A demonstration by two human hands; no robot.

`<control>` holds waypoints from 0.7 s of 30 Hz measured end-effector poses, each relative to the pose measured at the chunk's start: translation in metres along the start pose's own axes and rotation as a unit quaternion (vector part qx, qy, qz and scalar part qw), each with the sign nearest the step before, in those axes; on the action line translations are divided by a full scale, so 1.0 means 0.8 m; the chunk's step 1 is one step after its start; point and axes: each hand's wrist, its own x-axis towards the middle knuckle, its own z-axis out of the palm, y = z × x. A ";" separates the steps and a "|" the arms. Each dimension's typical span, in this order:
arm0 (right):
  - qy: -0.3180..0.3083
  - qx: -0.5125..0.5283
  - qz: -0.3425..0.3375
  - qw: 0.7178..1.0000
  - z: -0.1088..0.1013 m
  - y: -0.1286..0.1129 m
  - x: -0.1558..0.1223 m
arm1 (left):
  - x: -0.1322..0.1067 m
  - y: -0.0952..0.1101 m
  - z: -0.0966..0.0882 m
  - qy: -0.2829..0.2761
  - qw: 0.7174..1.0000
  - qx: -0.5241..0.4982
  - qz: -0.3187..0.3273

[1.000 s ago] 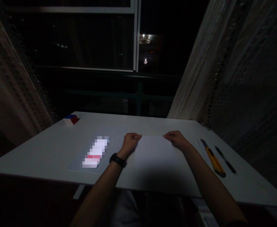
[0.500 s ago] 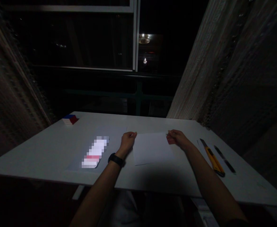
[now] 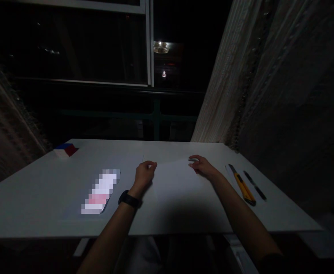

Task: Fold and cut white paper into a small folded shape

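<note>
A sheet of white paper (image 3: 174,179) lies on the white table (image 3: 41,190) in front of me, in dim light. My left hand (image 3: 144,174), with a black watch on its wrist, pinches the sheet's far left corner with curled fingers. At the far right corner my right hand (image 3: 201,166) grips the paper's edge with bent fingers. Both forearms reach in from the near edge.
A yellow utility knife (image 3: 241,185) and a black pen (image 3: 255,185) lie to the right of my right hand. A blurred flat object (image 3: 100,191) rests on a sheet at the left. A small red-blue-white block (image 3: 65,149) sits at the far left corner. Curtains flank a dark window.
The paper's near part was folded up towards the far edge half a second ago; now it lies flatter. The view has shifted so that everything sits further left. Both hands stay at the far corners.
</note>
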 end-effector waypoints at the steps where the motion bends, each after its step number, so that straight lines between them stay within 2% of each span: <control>1: 0.026 -0.027 -0.005 0.999 -0.003 -0.002 -0.001 | -0.002 0.003 -0.003 -0.017 1.000 0.016 0.006; 3: 0.073 -0.123 -0.006 0.990 -0.016 -0.010 -0.010 | -0.007 0.009 -0.009 -0.045 0.997 0.053 0.026; 4: 0.109 -0.209 -0.014 0.972 -0.027 -0.016 -0.020 | -0.011 0.012 -0.012 -0.053 0.996 0.066 0.039; 5: 0.132 -0.313 -0.014 0.940 -0.039 -0.021 -0.033 | -0.014 0.014 -0.015 -0.057 0.995 0.070 0.050; 7: 0.198 -0.495 0.017 0.846 -0.065 -0.028 -0.065 | -0.023 0.017 -0.021 -0.059 0.996 0.045 0.058; 9: 0.227 -0.597 0.080 0.766 -0.090 -0.026 -0.100 | -0.033 0.019 -0.026 -0.054 0.997 -0.024 0.044; 10: 0.233 -0.619 0.113 0.741 -0.099 -0.022 -0.115 | -0.038 0.019 -0.028 -0.053 0.996 -0.068 0.030; 12: 0.224 -0.636 0.143 0.725 -0.111 -0.008 -0.139 | -0.050 0.021 -0.032 -0.063 0.984 -0.164 -0.001; 15: 0.217 -0.637 0.145 0.725 -0.113 0.014 -0.154 | -0.071 0.030 -0.036 -0.089 0.959 -0.266 -0.048; 18: 0.239 -0.630 0.134 0.727 -0.107 0.023 -0.156 | -0.090 0.038 -0.040 -0.133 0.950 -0.266 -0.093; 21: 0.263 -0.602 0.133 0.742 -0.112 0.016 -0.158 | -0.104 0.034 -0.041 -0.179 0.954 -0.229 -0.075</control>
